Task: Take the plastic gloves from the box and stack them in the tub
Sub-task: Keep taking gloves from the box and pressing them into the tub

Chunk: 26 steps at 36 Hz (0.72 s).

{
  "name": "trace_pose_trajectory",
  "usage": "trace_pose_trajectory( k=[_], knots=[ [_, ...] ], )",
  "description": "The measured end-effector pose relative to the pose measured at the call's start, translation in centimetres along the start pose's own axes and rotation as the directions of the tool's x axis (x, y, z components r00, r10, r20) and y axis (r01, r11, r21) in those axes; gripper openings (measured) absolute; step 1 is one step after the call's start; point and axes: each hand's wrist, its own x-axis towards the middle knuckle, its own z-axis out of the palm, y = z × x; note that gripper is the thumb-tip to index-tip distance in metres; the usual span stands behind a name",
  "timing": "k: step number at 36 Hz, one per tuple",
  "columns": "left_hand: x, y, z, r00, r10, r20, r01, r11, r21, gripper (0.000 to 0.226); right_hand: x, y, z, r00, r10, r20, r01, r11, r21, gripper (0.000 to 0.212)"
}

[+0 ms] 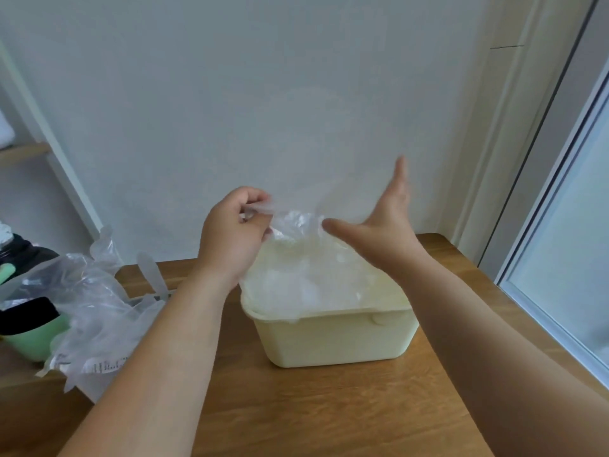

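A cream plastic tub (333, 338) stands on the wooden table, with clear plastic gloves heaped inside it (306, 282). Above its far edge my left hand (230, 232) pinches the edge of one clear plastic glove (296, 222) that hangs over the tub. My right hand (382, 225) is spread flat beside that glove with fingers straight, its thumb touching the plastic. A loose pile of more clear gloves (89, 308) lies at the left of the table. The box itself I cannot make out.
A mint-green container with a black top (29, 331) stands at the left edge behind the glove pile. The wooden table (313, 413) runs up to a white wall. A window frame (560, 291) borders the right side.
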Motion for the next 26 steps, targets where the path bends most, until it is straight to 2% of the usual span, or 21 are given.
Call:
trace_pose_trajectory(
  k=[1,3,5,7,8,9,11,13,15,17,19,20,22,24,26],
  knots=[
    [0.2,0.4,-0.2,0.997,0.035,0.066,-0.038,0.998,0.050,0.021,0.0,-0.3,-0.1,0.993,-0.109,0.045,0.112,0.990,-0.081,0.124],
    [0.5,1.3,-0.3,0.982,0.075,0.175,-0.097,0.989,0.116,0.022,0.1,-1.3,-0.2,0.958,-0.237,0.161,0.268,0.941,-0.207,0.115],
    [0.6,1.8,-0.3,0.965,0.092,0.244,-0.128,0.983,0.133,0.022,0.4,-2.0,0.0,0.929,-0.335,0.156,0.364,0.902,-0.234,0.078],
    [0.5,2.0,-0.4,0.964,0.069,0.257,-0.112,0.981,0.160,0.018,0.6,-2.7,0.2,0.919,-0.395,0.020,0.389,0.895,-0.219,0.027],
    [0.6,1.9,-0.6,0.975,0.053,0.217,-0.096,0.977,0.191,0.017,0.8,-2.9,0.2,0.929,-0.368,-0.048,0.354,0.918,-0.179,0.016],
    [0.6,1.8,-0.8,0.990,0.045,0.136,-0.078,0.966,0.247,0.017,1.0,-3.1,0.2,0.951,-0.301,-0.076,0.291,0.950,-0.112,0.021],
    [0.9,1.7,-1.4,0.991,0.084,-0.101,-0.036,0.913,0.406,0.024,1.3,-3.5,-0.1,0.995,-0.081,-0.064,0.089,0.987,0.136,0.027],
    [0.9,1.8,-1.9,0.944,0.163,-0.287,0.029,0.825,0.564,0.041,1.7,-3.3,-0.5,0.993,0.117,-0.029,-0.100,0.934,0.343,0.026],
    [0.5,2.1,-1.8,0.894,0.242,-0.377,0.052,0.780,0.623,0.052,2.2,-3.0,-0.8,0.967,0.255,-0.005,-0.223,0.857,0.465,0.024],
    [-0.2,2.4,-1.2,0.834,0.390,-0.390,-0.068,0.774,0.629,0.050,2.5,-2.5,-1.0,0.931,0.363,0.037,-0.324,0.777,0.541,0.025],
    [-0.6,2.3,-0.4,0.780,0.556,-0.285,-0.269,0.710,0.650,0.040,2.8,-1.7,-1.1,0.898,0.432,0.087,-0.405,0.732,0.548,0.028],
    [-0.7,2.3,0.0,0.779,0.598,-0.189,-0.364,0.677,0.640,0.035,2.8,-1.2,-1.2,0.889,0.443,0.114,-0.435,0.745,0.506,0.029],
    [-0.8,2.2,0.6,0.831,0.553,0.055,-0.479,0.662,0.577,0.037,2.5,-0.3,-1.3,0.888,0.428,0.171,-0.461,0.823,0.333,0.032],
    [-0.9,2.0,1.2,0.904,0.328,0.274,-0.428,0.691,0.582,0.045,2.1,0.6,-1.5,0.887,0.402,0.227,-0.435,0.893,0.116,0.034],
    [-0.8,0.9,1.6,0.915,-0.008,0.402,-0.312,0.617,0.723,0.046,1.9,1.6,-1.8,0.865,0.418,0.277,-0.400,0.908,-0.122,0.034]
  ],
)
